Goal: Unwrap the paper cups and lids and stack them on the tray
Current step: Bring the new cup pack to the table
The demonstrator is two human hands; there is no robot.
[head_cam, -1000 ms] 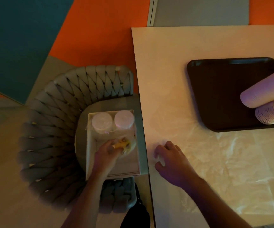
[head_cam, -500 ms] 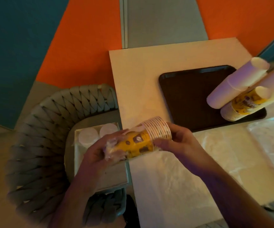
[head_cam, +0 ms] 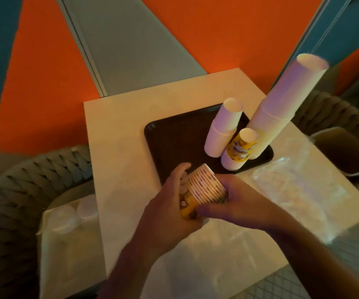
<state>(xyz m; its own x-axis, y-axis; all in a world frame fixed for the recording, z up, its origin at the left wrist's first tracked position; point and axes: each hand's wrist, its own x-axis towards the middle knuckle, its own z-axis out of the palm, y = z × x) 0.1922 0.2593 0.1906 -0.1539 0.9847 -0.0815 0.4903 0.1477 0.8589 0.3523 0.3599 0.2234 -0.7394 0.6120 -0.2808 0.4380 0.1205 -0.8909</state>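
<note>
Held stack (head_cam: 202, 190): a sleeve of nested yellow-printed paper cups is being held on its side above the surface, just in front of the tray's near-left corner – rims pointing up and away, striped rim edges showing.
Left hand (head_cam: 165, 212): is being wrapped round the yellow base end of the held stack, fingers curled onto it, thumb raised beside the rims.
Right hand (head_cam: 239, 203): is being closed on the rim end of the same stack from the right, fingers curled under and round it.
Wrap: a bit of clear film seems to be clinging near the left thumb – too blurred to be sure.
Tray (head_cam: 174, 143): dark, rectangular, is being carried by the surface toward its far-right part; its left half is showing bare.
Tall white stack (head_cam: 282, 111): plain white cups, upside down, is standing at the tray's right edge, the tallest thing there.
Short white stack (head_cam: 224, 130): is standing upside down on the tray, just left of the tall one.
Yellow stack (head_cam: 239, 149): printed cups, upside down, is being kept at the tray's near edge, betw. the two white stacks and touching or nearly so.
Surface (head_cam: 118, 134): pale square top; crumpled clear plastic (head_cam: 288, 190) is lying across its near and right parts.
Box (head_cam: 66, 234): pale, is sitting on a woven chair (head_cam: 12, 201) to the left, w/ wrapped white lids (head_cam: 73, 214) at its far end.
Bin (head_cam: 344, 152): is standing beyond the surface's right side.
</note>
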